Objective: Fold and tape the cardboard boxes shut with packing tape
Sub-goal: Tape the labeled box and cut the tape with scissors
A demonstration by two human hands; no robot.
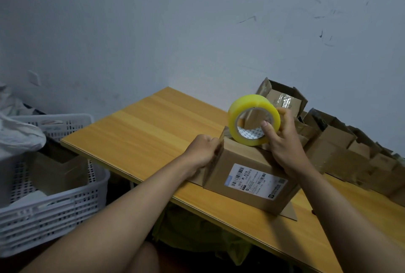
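Head view: the box stands on the table, label facing the camera. The left hand grips the box's left end flap. The right hand grips the tape roll, resting upright on the box top.

Your one camera is sitting on your head, looking forward and down. It is staying close over the wooden table, tilting so the table slants. It is facing a wall corner, with a white basket showing low on your left.
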